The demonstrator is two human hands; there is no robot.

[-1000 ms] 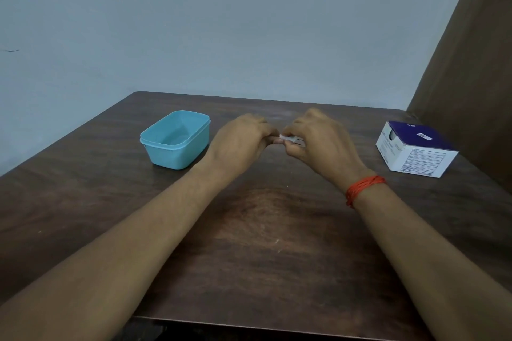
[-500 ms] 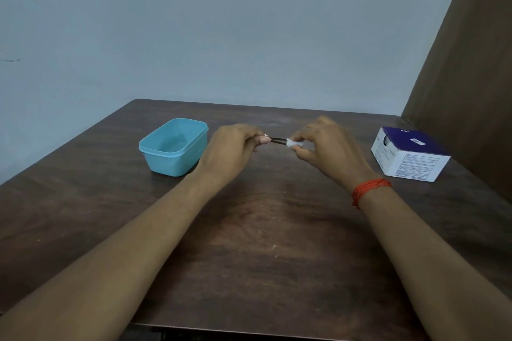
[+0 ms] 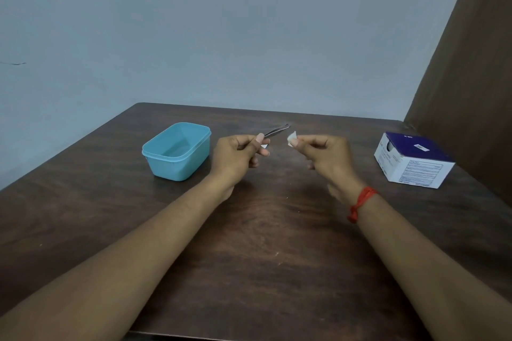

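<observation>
Above the middle of the table [image 3: 263,257] we pinch the tweezers [image 3: 277,130] in our left hand [image 3: 238,152], tips just beside the white pad [image 3: 292,138] pinched by our right hand [image 3: 329,158] | risk, we judge: a slack pinch drops the pad | blue tub [image 3: 177,151] toward the left edge; box [image 3: 415,160] at the right edge, print unreadable

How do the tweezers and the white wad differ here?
The tweezers are dark, long and thin; the white wad is pale and small. The left hand holds the tweezers, the right hand pinches the wad. Both are held above the table, apart.
</observation>
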